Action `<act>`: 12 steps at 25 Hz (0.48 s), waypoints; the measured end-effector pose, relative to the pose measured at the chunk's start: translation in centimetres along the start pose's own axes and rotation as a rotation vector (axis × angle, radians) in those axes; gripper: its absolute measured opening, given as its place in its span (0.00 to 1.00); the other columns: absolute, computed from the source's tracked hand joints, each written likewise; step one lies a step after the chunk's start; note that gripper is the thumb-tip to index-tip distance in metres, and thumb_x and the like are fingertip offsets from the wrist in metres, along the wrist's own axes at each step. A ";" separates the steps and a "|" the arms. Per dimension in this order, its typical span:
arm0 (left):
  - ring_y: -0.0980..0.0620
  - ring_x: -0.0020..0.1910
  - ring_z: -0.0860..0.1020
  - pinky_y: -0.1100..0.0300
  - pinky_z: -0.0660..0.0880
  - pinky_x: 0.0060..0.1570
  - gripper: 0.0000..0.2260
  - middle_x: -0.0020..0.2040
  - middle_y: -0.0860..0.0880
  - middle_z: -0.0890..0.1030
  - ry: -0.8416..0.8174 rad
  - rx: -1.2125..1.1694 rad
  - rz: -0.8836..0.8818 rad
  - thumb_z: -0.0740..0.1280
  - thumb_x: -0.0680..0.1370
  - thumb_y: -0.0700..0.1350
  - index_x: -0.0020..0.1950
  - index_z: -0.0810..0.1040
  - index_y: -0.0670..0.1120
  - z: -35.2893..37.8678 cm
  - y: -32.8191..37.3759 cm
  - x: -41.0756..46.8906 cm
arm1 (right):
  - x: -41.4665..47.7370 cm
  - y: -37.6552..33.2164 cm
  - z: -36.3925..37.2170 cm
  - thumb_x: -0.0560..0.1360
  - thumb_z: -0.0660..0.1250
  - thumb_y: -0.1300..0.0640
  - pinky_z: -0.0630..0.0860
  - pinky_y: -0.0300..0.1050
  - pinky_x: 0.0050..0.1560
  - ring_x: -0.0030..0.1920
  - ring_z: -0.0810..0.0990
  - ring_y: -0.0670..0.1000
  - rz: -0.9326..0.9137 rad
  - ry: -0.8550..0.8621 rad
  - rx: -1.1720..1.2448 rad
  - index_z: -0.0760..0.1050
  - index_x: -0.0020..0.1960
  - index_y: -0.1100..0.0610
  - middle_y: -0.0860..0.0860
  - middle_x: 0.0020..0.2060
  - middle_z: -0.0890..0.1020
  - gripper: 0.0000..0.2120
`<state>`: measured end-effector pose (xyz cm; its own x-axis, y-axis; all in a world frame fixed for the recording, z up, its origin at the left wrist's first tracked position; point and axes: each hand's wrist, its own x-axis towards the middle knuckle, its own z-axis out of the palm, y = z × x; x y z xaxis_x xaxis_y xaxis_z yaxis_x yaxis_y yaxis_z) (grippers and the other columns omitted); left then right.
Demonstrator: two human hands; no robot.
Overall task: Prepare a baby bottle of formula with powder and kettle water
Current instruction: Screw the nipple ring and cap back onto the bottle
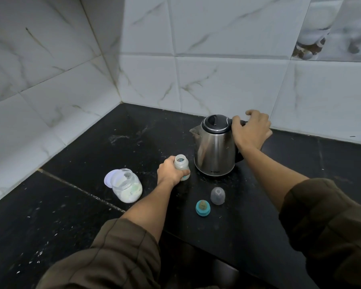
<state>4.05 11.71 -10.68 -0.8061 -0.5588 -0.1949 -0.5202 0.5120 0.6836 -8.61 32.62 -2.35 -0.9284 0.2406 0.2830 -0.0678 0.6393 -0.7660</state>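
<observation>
My left hand is wrapped round the open bottle, upright on the counter just left of the kettle. My right hand is curled over the kettle's handle (mostly hidden under it). Open powder jar further left; teat ring and cap nearer me.

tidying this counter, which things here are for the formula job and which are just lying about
For the job: baby bottle in the left hand; steel kettle, gripped by the right hand; open powder jar.
Lying aside: teal teat ring, clear bottle cap, white jar lid; all idle now.
</observation>
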 end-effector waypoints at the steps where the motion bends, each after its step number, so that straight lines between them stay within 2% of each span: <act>1: 0.48 0.58 0.80 0.51 0.76 0.62 0.24 0.55 0.51 0.84 0.003 0.014 -0.001 0.83 0.67 0.52 0.60 0.80 0.52 -0.1 -0.2 -0.2 | -0.9 -0.7 0.0 0.76 0.64 0.46 0.63 0.56 0.68 0.66 0.71 0.57 -0.103 0.031 -0.022 0.75 0.65 0.55 0.55 0.64 0.74 0.21; 4: 0.48 0.60 0.80 0.53 0.75 0.61 0.25 0.57 0.50 0.84 0.001 0.032 -0.014 0.83 0.68 0.52 0.62 0.80 0.51 -0.7 -0.8 -0.7 | -3.2 -3.4 -0.1 0.74 0.64 0.51 0.69 0.54 0.62 0.60 0.74 0.58 -0.405 0.062 -0.007 0.76 0.64 0.58 0.56 0.59 0.75 0.21; 7: 0.47 0.60 0.80 0.52 0.75 0.61 0.26 0.56 0.50 0.84 0.007 0.047 -0.014 0.83 0.68 0.53 0.62 0.80 0.51 -1.3 -1.5 -1.3 | -5.6 -5.6 0.9 0.71 0.67 0.55 0.71 0.52 0.52 0.50 0.76 0.56 -0.698 -0.006 -0.025 0.79 0.56 0.57 0.55 0.50 0.78 0.15; 8: 0.47 0.60 0.79 0.52 0.75 0.61 0.26 0.57 0.50 0.84 0.007 0.051 -0.014 0.82 0.68 0.53 0.62 0.79 0.51 -1.3 -1.7 -1.5 | -6.5 -5.9 1.2 0.71 0.67 0.56 0.72 0.51 0.49 0.48 0.76 0.55 -0.766 -0.113 -0.014 0.79 0.53 0.57 0.53 0.47 0.78 0.12; 10: 0.46 0.61 0.79 0.53 0.74 0.60 0.26 0.58 0.49 0.83 0.006 0.052 -0.019 0.82 0.68 0.52 0.63 0.79 0.52 -1.7 -2.0 -2.0 | -8.1 -6.3 1.7 0.71 0.67 0.56 0.75 0.49 0.45 0.44 0.78 0.53 -0.807 -0.459 -0.054 0.78 0.46 0.54 0.48 0.42 0.77 0.05; 12: 0.45 0.62 0.78 0.52 0.74 0.61 0.27 0.59 0.48 0.83 0.016 0.052 -0.022 0.82 0.68 0.52 0.65 0.79 0.51 -2.1 -2.3 -2.2 | -9.2 -6.1 2.4 0.70 0.69 0.55 0.77 0.49 0.44 0.42 0.78 0.52 -0.812 -0.802 -0.250 0.77 0.40 0.51 0.45 0.38 0.78 0.01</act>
<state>7.58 10.37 -10.37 -0.7900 -0.5804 -0.1975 -0.5517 0.5324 0.6420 -0.49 24.78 -1.71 -0.6158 -0.7782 0.1234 -0.7570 0.5408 -0.3667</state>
